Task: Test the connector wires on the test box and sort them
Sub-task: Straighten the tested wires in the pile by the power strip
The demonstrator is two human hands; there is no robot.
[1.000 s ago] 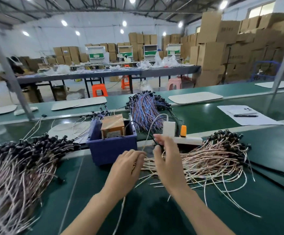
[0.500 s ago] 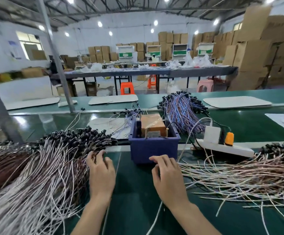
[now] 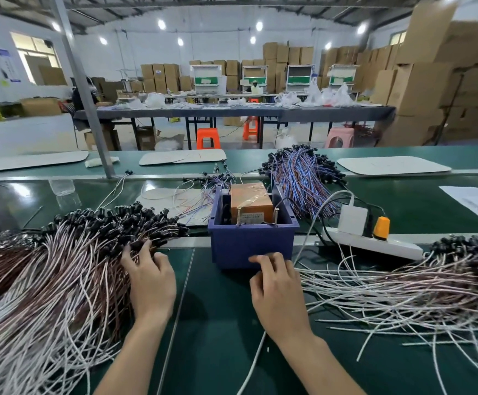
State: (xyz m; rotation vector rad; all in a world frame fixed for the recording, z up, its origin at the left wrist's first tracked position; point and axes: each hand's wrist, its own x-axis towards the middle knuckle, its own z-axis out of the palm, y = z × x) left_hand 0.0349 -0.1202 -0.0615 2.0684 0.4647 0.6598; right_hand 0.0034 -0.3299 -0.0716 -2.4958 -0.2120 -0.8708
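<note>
Head view. Green bench [image 3: 217, 323], person's two arms reaching in from below, hands well apart.

Test box [image 3: 250, 203], orange-brown, sits inside a blue bin [image 3: 253, 246] at centre, beyond and between the two hands.

Left hand [image 3: 149, 283]: palm down at the right edge of the left wire pile [image 3: 46, 280], fingers pushed in among the black connector ends. Cannot tell whether a wire is pinched; the tips are buried in the bundle.

Right hand [image 3: 277, 292]: palm down on the bench just in front of the bin, fingers loosely bent, tips touching the bin's front wall near its foot. Nothing seen in its grip. A white cable [image 3: 254, 363] runs under the wrist.

Right wire pile [image 3: 417, 295] fans out just beside the right hand, connectors at the far right end. Blue-and-red wire bundle [image 3: 303, 181] lies behind the bin. White power strip [image 3: 374, 243] with an orange plug [image 3: 381, 226] is right of the bin, near the right pile.

Against a second ago: both hands were then close together at the right pile, the right one up by the power strip. The left has since crossed to the left pile; the right has dropped to the bin front. Half a second ago the pose was nearly as now.
</note>
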